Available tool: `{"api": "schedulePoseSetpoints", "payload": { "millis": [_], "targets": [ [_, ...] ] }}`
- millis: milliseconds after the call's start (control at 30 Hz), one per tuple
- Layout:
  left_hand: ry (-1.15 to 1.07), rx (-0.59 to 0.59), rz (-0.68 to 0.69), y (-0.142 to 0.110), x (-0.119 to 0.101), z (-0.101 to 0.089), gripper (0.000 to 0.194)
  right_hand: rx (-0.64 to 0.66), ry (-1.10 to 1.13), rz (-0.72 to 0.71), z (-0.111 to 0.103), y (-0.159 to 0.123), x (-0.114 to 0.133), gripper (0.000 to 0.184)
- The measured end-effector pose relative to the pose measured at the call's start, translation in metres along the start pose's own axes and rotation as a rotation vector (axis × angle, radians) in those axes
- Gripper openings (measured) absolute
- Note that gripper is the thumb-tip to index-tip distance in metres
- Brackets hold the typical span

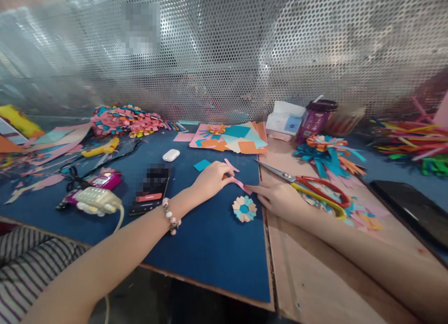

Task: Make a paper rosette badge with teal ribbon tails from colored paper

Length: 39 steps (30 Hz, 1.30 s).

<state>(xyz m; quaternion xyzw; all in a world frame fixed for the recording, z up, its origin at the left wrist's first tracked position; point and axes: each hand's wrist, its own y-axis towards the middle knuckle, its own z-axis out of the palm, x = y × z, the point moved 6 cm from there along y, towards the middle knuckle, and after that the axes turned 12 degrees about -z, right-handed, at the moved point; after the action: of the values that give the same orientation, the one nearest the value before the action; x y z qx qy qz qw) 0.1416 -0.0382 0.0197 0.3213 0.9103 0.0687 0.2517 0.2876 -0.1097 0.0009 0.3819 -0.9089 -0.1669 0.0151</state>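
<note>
A narrow pink paper strip [241, 184] stretches between my two hands, low over the blue table. My left hand [212, 179] is closed, its thumb and fingertips pinching the strip's left end. At the other end my right hand [276, 198] has its index fingertip on the strip; its thumb is hidden. Just below the strip lies a round paper flower [244, 208] with peach and light blue petals around a blue centre. A second pink strip [231, 165] lies beyond my left fingertips. Behind that hand is a small blue paper square [202, 165].
Red and yellow handled scissors [320, 188] lie right of my right hand, among paper scraps. Coloured paper sheets [227, 139] sit at the back. Left are a phone [150, 191], a white earbud case [171, 155] and a glue gun [100, 198]. A lidded purple cup [317, 121] stands back right.
</note>
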Motion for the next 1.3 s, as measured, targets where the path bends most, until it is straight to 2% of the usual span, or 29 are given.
{"api": "schedulePoseSetpoints", "payload": {
  "millis": [133, 367, 533, 633, 767, 1000, 1133, 1300],
  "targets": [
    [-0.199, 0.036, -0.157, -0.001, 0.003, -0.002, 0.007, 0.004, 0.014, 0.005, 0.001, 0.0, 0.0, 0.04],
    [-0.385, 0.039, -0.181, 0.001, 0.004, -0.002, 0.006, -0.044, 0.049, 0.02, 0.0, -0.002, -0.001, 0.038],
    [-0.572, 0.071, -0.201, -0.001, 0.003, -0.003, 0.006, -0.251, 0.155, 0.232, -0.017, -0.003, -0.008, 0.032],
    [-0.651, 0.075, -0.217, -0.003, -0.002, -0.004, 0.008, -0.28, 0.295, 0.295, -0.022, 0.002, -0.007, 0.029],
    [-0.69, 0.042, -0.191, -0.005, -0.008, -0.005, 0.013, -0.282, 0.421, 0.321, -0.022, 0.007, -0.004, 0.021],
    [-0.727, -0.002, -0.195, -0.008, -0.011, -0.008, 0.012, -0.324, 0.55, 0.407, -0.018, 0.002, -0.007, 0.025],
    [-0.724, -0.019, -0.209, -0.01, -0.013, -0.006, 0.014, -0.314, 0.577, 0.424, -0.013, 0.0, -0.01, 0.022],
    [-0.733, -0.028, -0.229, -0.012, -0.012, -0.001, 0.013, -0.323, 0.769, 0.493, -0.003, -0.003, -0.017, 0.025]
  ]
}}
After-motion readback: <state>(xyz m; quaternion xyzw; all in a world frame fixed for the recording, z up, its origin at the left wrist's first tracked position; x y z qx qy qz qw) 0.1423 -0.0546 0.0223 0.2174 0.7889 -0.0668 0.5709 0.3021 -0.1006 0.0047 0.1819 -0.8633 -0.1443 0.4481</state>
